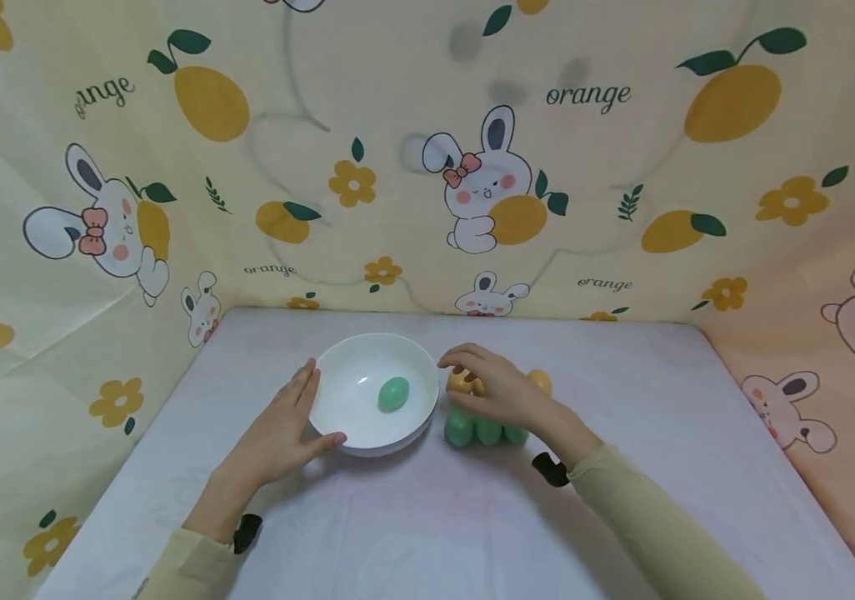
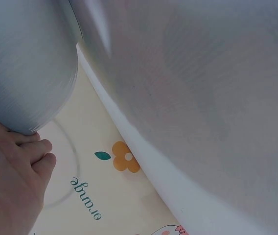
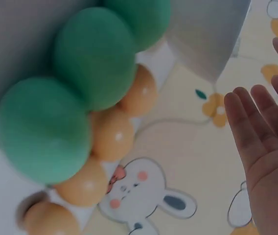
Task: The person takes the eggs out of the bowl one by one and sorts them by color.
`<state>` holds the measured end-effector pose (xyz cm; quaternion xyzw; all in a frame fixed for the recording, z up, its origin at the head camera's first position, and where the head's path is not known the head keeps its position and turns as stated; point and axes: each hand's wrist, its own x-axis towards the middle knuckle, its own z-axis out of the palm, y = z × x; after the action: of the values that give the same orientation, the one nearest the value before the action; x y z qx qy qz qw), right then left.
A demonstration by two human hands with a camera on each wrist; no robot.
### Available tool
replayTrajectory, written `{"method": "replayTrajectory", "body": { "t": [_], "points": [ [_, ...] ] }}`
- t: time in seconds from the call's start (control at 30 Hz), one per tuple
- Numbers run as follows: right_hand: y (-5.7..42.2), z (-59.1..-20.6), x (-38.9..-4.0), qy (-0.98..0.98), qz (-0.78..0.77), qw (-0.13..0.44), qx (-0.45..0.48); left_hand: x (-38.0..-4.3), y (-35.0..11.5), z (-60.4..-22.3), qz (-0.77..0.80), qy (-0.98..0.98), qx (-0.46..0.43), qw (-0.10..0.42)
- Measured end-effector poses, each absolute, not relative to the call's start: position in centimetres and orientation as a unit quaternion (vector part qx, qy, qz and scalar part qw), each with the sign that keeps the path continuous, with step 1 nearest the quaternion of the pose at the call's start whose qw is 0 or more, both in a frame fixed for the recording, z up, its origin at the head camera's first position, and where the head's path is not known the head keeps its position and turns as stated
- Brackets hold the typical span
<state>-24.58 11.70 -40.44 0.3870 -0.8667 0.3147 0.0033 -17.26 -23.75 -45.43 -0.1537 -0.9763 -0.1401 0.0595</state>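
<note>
A white bowl [image 1: 341, 375] stands left of the table's middle with one green egg [image 1: 393, 394] lying inside. My left hand [image 1: 285, 425] rests against the bowl's left side, fingers stretched along it and thumb at the near rim. Right of the bowl, three green eggs [image 1: 460, 428] form a row, with several orange eggs [image 3: 112, 137] lined up behind them. Over these eggs hovers my right hand [image 1: 498, 387], which partly hides the orange ones in the head view. The right wrist view shows its palm and extended fingers [image 3: 271, 117] holding nothing.
A white cloth covers the table [image 1: 412, 533]. Behind it and along both sides hangs a patterned curtain [image 1: 397, 92] with rabbits and oranges. Dark wrist straps [image 1: 550, 469] show at both sleeves.
</note>
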Motion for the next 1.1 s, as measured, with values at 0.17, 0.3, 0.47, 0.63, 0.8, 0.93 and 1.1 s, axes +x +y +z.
{"method": "replayTrajectory", "body": {
  "t": [0.17, 0.3, 0.47, 0.63, 0.8, 0.93, 1.1],
  "points": [
    [9.8, -40.0, -24.9, -0.859, 0.314, -0.004, 0.404, -17.3, -23.8, -45.5, -0.142, -0.975, -0.159, 0.065],
    [8.4, -39.9, -25.4, -0.858, 0.299, -0.011, 0.417, -17.3, -23.8, -45.4, -0.144, -0.975, -0.159, 0.064],
    [6.8, -39.8, -26.1, -0.864, 0.253, -0.016, 0.435, -17.3, -23.8, -45.1, -0.144, -0.975, -0.160, 0.057],
    [5.1, -39.9, -26.8, -0.863, 0.198, -0.026, 0.464, -17.2, -23.8, -45.0, -0.145, -0.975, -0.161, 0.053],
    [3.8, -40.2, -27.5, -0.858, 0.172, -0.044, 0.483, -17.2, -23.8, -45.0, -0.144, -0.975, -0.160, 0.054],
    [3.0, -40.7, -28.1, -0.850, 0.151, -0.050, 0.501, -17.2, -23.8, -45.0, -0.143, -0.976, -0.158, 0.051],
    [2.2, -41.5, -28.9, -0.850, 0.132, -0.063, 0.507, -17.1, -23.9, -45.1, -0.143, -0.976, -0.156, 0.051]
  ]
}}
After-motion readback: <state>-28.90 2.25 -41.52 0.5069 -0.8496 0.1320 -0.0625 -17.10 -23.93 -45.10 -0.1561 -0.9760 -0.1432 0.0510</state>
